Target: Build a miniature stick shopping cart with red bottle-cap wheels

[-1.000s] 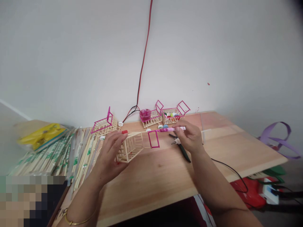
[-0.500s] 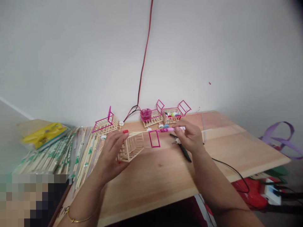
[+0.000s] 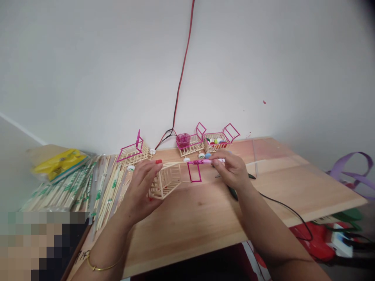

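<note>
My left hand (image 3: 144,181) is closed around a small cart built of wooden sticks (image 3: 165,181), tilted on its side. Red caps show at its edges beside my fingers, and its handle frame (image 3: 195,181) is coloured magenta. In a pinch, my right hand (image 3: 231,168) holds a slim pink-and-white paintbrush (image 3: 205,161) smeared with magenta. The brush's tip end lies along the top of the handle frame; its bristles are too small to make out. Behind stands a clear cup of magenta paint (image 3: 183,140), in or against another stick cart (image 3: 191,147).
More magenta-trimmed carts (image 3: 133,153) stand along the wall, one holding coloured caps (image 3: 216,141). Bundled sticks (image 3: 64,191) and a yellow packet (image 3: 60,164) lie left. Pliers (image 3: 233,193) and a soldering-iron-like tool, partly hidden, lie behind my right hand; a black cord (image 3: 288,207) crosses the table (image 3: 187,230).
The paintbrush and my right hand have moved left along the handle frame, so the tip end now overlaps its top bar. My left hand still holds the cart. The view has shifted slightly.
</note>
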`<state>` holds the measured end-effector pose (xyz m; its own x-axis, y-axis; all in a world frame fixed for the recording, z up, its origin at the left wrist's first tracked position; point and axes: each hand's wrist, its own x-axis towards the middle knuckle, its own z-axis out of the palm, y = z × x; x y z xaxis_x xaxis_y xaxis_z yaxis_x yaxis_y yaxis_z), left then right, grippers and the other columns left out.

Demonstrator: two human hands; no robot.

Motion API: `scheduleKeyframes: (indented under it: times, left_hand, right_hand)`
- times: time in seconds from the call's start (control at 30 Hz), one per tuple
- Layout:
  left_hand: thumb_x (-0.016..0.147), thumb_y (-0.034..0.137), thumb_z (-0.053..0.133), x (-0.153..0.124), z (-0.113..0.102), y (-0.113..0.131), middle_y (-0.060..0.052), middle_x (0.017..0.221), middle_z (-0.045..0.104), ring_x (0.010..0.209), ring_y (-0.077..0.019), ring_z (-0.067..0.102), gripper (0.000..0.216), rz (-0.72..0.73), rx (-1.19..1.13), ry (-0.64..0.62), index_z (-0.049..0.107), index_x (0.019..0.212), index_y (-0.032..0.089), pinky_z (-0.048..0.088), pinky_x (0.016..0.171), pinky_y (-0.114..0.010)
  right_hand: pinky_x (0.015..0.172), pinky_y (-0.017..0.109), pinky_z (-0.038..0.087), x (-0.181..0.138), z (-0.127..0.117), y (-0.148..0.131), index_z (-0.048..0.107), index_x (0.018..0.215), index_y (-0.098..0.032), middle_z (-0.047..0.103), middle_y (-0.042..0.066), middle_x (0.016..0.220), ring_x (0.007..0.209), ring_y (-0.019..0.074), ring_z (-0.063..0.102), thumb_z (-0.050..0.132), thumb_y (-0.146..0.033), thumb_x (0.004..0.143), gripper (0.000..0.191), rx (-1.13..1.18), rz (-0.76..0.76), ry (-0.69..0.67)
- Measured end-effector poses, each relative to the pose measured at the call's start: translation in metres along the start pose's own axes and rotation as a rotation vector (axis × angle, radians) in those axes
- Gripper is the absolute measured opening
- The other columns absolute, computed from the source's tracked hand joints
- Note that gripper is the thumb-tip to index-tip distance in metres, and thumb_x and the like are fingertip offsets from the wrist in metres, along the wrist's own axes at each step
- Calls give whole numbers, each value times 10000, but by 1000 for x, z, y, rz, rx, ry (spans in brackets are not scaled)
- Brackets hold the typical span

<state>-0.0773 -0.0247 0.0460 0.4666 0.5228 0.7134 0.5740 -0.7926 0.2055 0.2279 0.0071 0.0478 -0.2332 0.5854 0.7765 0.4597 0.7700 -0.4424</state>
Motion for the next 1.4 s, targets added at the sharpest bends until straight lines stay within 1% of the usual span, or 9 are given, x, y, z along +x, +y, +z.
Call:
scheduleKeyframes:
  times: [0.3,0.6,0.67,0.83,0.93,1.03,1.27,1.33,1.4]
  left_hand:
    - [736,138,707,-1,1,-1,-143,1311,516,1249,-314,467,817,-9,1,-8,324,1447,261,356,1084,-565]
    - [750,159,700,0,-3,0,-142,1289,519,1246,-303,468,769,-23,7,11,340,1424,247,376,1075,-537]
    - [749,153,694,0,-3,0,-145,1303,510,1254,-308,461,772,-20,12,9,336,1426,249,371,1077,-543]
    - [753,139,674,-2,-1,2,-151,1321,512,1272,-314,450,772,-2,10,-5,327,1436,244,349,1089,-563]
    - [750,140,674,-4,0,2,-156,1321,518,1285,-318,445,771,0,10,-11,335,1436,235,338,1097,-563]
    - [748,149,681,-4,1,1,-162,1321,522,1280,-325,452,768,-7,21,-11,349,1436,228,330,1101,-568]
    - [755,172,694,-1,-2,1,-137,1303,530,1256,-316,474,774,-22,7,8,343,1438,269,380,1069,-535]
    - [755,176,702,-1,-2,0,-132,1298,531,1247,-310,478,769,-43,4,17,349,1433,265,390,1063,-521]
    - [751,163,706,-1,-2,-1,-134,1299,531,1239,-304,480,762,-72,-1,28,361,1425,249,397,1059,-509]
  right_hand:
    - [709,326,453,2,-1,-3,651,937,-225,676,41,838,769,182,612,554,-160,896,124,-14,-33,-35]
    - [673,306,466,2,-3,-8,646,900,-216,682,42,803,750,172,634,542,-172,901,113,59,-36,-219]
    - [659,303,465,1,-2,-8,647,895,-213,677,39,784,723,168,630,540,-185,902,111,58,-28,-214]
    - [682,326,480,3,1,-7,656,915,-219,691,50,812,739,187,639,550,-196,897,110,-28,-27,-72]
    - [686,340,480,4,1,-7,656,931,-221,687,56,819,740,193,632,551,-193,894,115,-47,-35,-30]
    - [685,349,472,4,0,-8,659,922,-221,687,57,805,727,194,619,550,-205,894,113,-56,-53,-60]
    - [661,294,469,4,-4,-11,647,877,-211,665,31,766,711,157,615,548,-188,899,104,38,-36,-269]
    - [657,285,469,3,-5,-10,653,862,-206,668,28,757,708,153,622,545,-202,904,116,52,-14,-258]
    - [653,289,475,2,-6,-7,659,865,-206,673,29,761,703,157,628,546,-227,909,123,72,14,-173]
